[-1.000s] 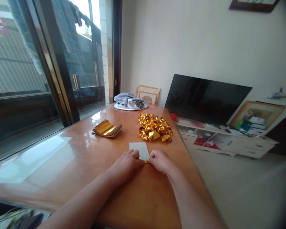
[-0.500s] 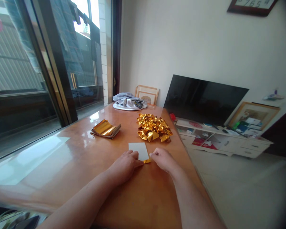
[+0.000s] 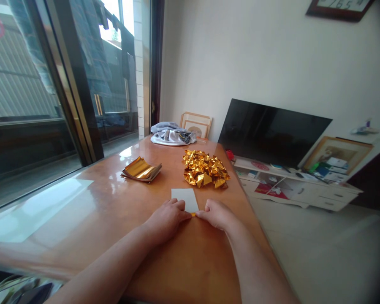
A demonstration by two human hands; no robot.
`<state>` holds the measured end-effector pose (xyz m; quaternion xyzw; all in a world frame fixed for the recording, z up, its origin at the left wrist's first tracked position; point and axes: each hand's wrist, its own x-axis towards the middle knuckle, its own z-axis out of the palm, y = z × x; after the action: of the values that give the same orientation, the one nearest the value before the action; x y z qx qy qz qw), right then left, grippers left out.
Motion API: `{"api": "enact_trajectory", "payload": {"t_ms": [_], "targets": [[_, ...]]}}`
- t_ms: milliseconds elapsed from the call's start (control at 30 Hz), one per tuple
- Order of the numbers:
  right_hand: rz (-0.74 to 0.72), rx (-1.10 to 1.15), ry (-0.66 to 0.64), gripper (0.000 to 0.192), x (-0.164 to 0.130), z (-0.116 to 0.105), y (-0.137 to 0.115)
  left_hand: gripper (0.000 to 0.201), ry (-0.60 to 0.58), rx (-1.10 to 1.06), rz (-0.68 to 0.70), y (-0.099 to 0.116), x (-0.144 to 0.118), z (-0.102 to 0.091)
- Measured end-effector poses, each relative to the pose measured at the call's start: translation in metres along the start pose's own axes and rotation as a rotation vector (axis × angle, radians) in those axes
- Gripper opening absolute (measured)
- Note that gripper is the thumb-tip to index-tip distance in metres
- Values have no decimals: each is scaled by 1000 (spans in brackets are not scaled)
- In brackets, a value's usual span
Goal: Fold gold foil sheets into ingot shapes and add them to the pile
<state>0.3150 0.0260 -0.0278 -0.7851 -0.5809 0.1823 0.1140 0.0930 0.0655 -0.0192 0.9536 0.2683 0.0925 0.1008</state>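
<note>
A sheet of gold foil paper (image 3: 184, 197) lies white side up on the wooden table, its near edge folded over in a narrow gold strip. My left hand (image 3: 168, 215) is closed at the sheet's near left, thumb pressed on the strip. From the right, my right hand (image 3: 215, 214) has curled fingers and its thumb on the strip's other end. A short piece of gold shows between the thumbs. Beyond the sheet sits a heap of folded gold paper pieces (image 3: 204, 169). To its left is a stack of gold foil sheets (image 3: 142, 169), curled at the edges.
The glossy table (image 3: 114, 211) runs away from me, with a grey and white cloth bundle (image 3: 172, 134) at its far end. A sliding glass door stands on the left. At the right are a television (image 3: 272, 133) and a low white cabinet (image 3: 304, 190).
My right hand has come down and slightly left, and its thumb now rests on the folded gold strip, covering more of it. My left hand stays in place.
</note>
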Motion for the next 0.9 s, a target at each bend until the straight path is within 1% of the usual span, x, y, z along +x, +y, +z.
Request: {"api": "enact_trajectory", "payload": {"t_ms": [167, 267, 467, 667, 900], "targets": [[-13, 33, -29, 27, 6, 2, 8, 36, -2, 21, -30, 2, 0, 0], [-35, 45, -47, 23, 7, 0, 9, 34, -5, 44, -17, 2, 1, -1], [-47, 15, -21, 41, 5, 0, 6, 32, -8, 105, 24, 2, 2, -1], [-36, -27, -6, 44, 4, 0, 1, 34, 4, 167, 32, 3, 4, 0], [-43, -44, -26, 45, 3, -5, -2, 35, -54, 298, 82, 5, 8, -2]]}}
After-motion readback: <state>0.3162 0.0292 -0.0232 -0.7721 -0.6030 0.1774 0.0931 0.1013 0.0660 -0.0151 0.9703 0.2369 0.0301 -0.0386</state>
